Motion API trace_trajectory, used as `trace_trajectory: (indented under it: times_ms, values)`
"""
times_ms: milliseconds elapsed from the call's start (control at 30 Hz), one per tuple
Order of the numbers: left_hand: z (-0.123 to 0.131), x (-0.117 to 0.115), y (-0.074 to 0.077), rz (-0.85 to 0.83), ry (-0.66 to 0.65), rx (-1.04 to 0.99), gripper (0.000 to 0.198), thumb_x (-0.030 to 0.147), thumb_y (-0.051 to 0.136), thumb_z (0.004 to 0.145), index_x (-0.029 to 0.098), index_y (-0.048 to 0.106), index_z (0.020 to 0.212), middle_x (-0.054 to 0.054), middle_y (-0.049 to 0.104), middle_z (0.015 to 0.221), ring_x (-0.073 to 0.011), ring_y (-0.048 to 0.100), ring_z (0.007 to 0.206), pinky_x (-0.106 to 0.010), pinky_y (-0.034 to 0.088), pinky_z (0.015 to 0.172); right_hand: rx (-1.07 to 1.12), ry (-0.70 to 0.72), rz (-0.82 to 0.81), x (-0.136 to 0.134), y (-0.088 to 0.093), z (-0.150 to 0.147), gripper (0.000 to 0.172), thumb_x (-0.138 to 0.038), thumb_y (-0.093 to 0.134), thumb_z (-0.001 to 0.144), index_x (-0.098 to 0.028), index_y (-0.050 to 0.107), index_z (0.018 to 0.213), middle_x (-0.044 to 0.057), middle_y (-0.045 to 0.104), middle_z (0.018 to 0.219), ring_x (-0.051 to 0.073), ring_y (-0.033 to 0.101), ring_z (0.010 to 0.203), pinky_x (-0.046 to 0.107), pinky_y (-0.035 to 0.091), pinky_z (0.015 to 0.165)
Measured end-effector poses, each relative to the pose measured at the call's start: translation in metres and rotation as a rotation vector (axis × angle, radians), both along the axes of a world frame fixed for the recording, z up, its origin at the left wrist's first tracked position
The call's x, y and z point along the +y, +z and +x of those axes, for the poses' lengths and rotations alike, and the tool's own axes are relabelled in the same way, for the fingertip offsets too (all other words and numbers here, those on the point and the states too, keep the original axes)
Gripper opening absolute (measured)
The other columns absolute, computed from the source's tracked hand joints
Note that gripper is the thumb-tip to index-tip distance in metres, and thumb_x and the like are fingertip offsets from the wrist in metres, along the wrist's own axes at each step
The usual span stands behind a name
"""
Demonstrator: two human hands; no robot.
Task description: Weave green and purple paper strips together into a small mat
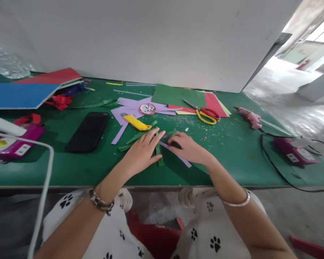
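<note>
My left hand (142, 153) lies over the strips with its fingers stretched out and thumb apart, holding nothing that I can see. Close by, my right hand (189, 146) has its fingers curled around something dark, mostly hidden, at the end of a purple paper strip (184, 161). A green paper strip (159, 158) runs out beneath the left hand, and more green strips (133, 139) lie to its left. Just beyond the fingers rests a yellow utility knife (137, 123). Behind it are purple paper pieces (131, 104) and a round dish of small googly eyes (147, 109).
Scissors (206, 114) lie by green paper (178, 95) and red paper (216, 104). A black phone (88, 132) is at left. On the right are a pink glue gun (250, 117), its black cord and a purple power strip (297, 151). A white cable (47, 172) crosses the left edge.
</note>
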State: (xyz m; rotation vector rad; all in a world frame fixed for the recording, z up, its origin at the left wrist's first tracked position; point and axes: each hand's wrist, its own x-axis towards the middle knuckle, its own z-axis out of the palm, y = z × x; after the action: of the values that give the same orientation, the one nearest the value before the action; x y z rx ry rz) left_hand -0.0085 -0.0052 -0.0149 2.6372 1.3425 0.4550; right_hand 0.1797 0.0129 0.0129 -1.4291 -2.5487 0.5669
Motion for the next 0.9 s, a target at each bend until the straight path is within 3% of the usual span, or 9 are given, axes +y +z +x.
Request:
trace_trajectory:
  times_ms: [100,233,367,533,767,900]
  values:
    - [0.0,0.001,-0.001,0.008,0.026,0.007,0.067,0.03,0.054,0.082,0.02,0.017,0.137,-0.017,0.028,0.141,-0.0305,0.028,0.131,-0.045,0.038,0.098,-0.071,-0.026,0.093,-0.003,-0.003,-0.002,0.009,-0.023,0.051,0.082,-0.018,0.057,0.086,0.006,0.054,0.097,0.022,0.048,0.097,0.039,0.033,0.084]
    - [-0.003,0.002,0.001,-0.021,0.005,-0.008,0.068,0.036,0.054,0.082,0.019,0.018,0.137,-0.018,0.026,0.142,-0.0293,0.025,0.132,-0.045,0.037,0.099,-0.057,0.013,0.096,-0.003,-0.002,-0.003,0.018,-0.016,0.04,0.086,-0.018,0.057,0.08,0.005,0.057,0.095,0.017,0.051,0.089,0.038,0.029,0.085]
    - [-0.008,0.003,0.004,-0.045,-0.019,-0.008,0.073,0.045,0.053,0.081,0.018,0.017,0.138,-0.017,0.025,0.144,-0.0279,0.024,0.133,-0.044,0.035,0.102,0.015,-0.006,0.055,-0.001,0.0,-0.002,0.022,-0.016,0.034,0.089,-0.016,0.052,0.075,0.001,0.056,0.077,0.012,0.05,0.073,0.033,0.029,0.081]
    - [-0.009,0.004,0.003,-0.132,-0.08,0.093,0.078,0.055,0.053,0.077,0.016,0.022,0.138,-0.014,0.026,0.145,-0.0279,0.027,0.132,-0.044,0.029,0.105,0.009,-0.027,-0.028,0.001,0.002,0.002,0.028,-0.019,0.033,0.089,-0.017,0.043,0.063,-0.006,0.044,0.054,0.008,0.038,0.052,0.028,0.028,0.069]
    - [-0.012,0.004,0.005,-0.157,-0.077,0.145,0.088,0.064,0.052,0.071,0.017,0.022,0.139,-0.013,0.018,0.148,-0.029,0.02,0.134,-0.045,0.022,0.108,-0.04,-0.052,-0.069,0.0,0.006,0.002,0.019,-0.023,0.038,0.089,-0.018,0.049,0.074,-0.005,0.046,0.057,0.009,0.04,0.055,0.028,0.027,0.069]
    - [-0.012,0.0,0.009,-0.118,-0.148,0.122,0.099,0.068,0.053,0.066,0.016,0.014,0.141,-0.013,0.017,0.149,-0.0276,0.017,0.135,-0.046,0.015,0.11,-0.116,-0.03,-0.076,0.0,0.007,0.005,0.028,-0.023,0.031,0.091,-0.017,0.048,0.07,-0.002,0.05,0.066,0.012,0.046,0.065,0.033,0.027,0.075]
